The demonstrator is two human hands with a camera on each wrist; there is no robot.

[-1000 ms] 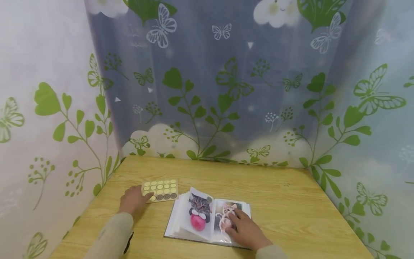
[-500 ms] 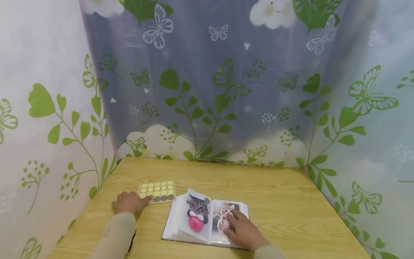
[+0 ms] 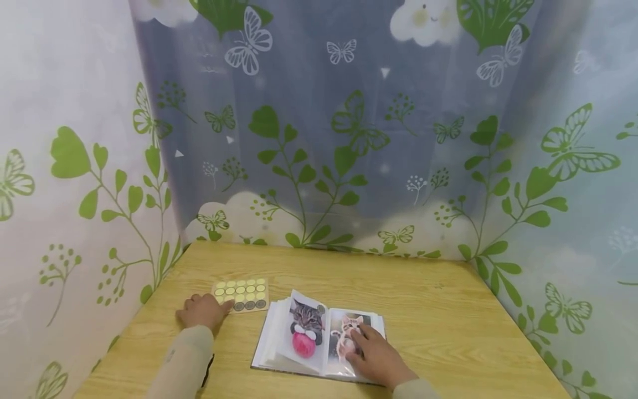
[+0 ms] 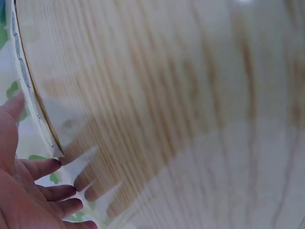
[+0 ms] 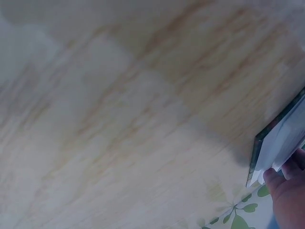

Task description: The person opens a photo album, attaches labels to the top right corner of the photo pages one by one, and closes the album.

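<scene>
An open photo album (image 3: pixel 299 338) lies on the wooden table (image 3: pixel 438 316), showing two cat photos. My right hand (image 3: pixel 372 352) rests flat on the right-hand page (image 3: pixel 355 327), fingers straight over the photo. In the right wrist view only the album's corner (image 5: pixel 279 145) and one fingertip (image 5: pixel 286 191) show. A sheet of round yellow stickers (image 3: pixel 241 294) lies left of the album. My left hand (image 3: pixel 203 311) lies beside it, its thumb touching the sheet's near left corner. The left wrist view has the sticker sheet's edge (image 4: pixel 33 105) just above my relaxed left-hand fingers (image 4: pixel 47 191).
A curtain printed with green leaves and butterflies (image 3: pixel 319 138) closes the table in at the back and on both sides. Bare tabletop stretches behind and to the right of the album.
Both hands stay where they were, the left on the sticker sheet and the right on the album page. Only the head view has shifted slightly.
</scene>
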